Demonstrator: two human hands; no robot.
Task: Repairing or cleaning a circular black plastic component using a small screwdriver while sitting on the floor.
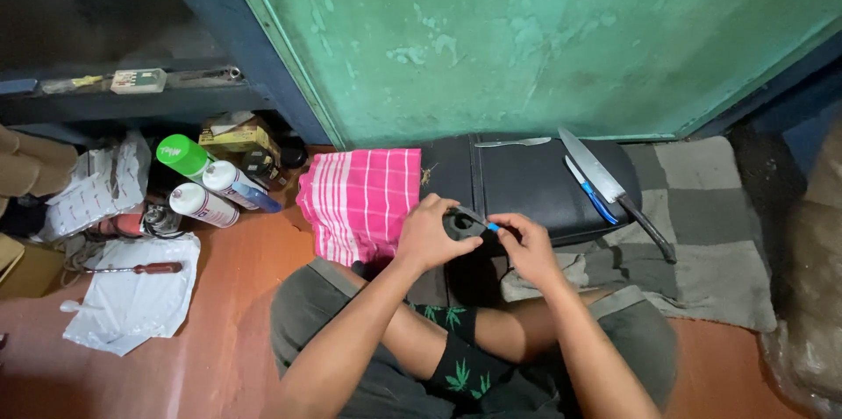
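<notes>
Crossed legs in grey-green shorts (351,331) fill the foreground, the person seated on the reddish floor (219,358) facing a peeling green wall (526,33). Ahead of the knees lies a checked grey blanket (702,209), and on it a black padded cushion (535,182) that serves as a low worktop; a pink striped cloth (360,200) is draped over its left end. Along the cushion's right side rests a large kitchen knife (605,182) with a dark handle, a blue-handled tool (592,195) just beside it, and a smaller metal knife (513,142) near the wall. To the left, a white plastic bag (132,301) carries a red-handled screwdriver (140,268), with spray cans (206,191) and cartons beyond. Both hands meet over the cushion's front edge: the left hand (430,239) is closed around a small dark object (460,224), and the right hand (526,248) pinches a slim blue-tipped tool (487,224) against it. What the dark object is cannot be told, as the fingers cover most of it. Judging by the grip, the work on it is under way, with no finished result visible; the knives on the cushion lie untouched.
</notes>
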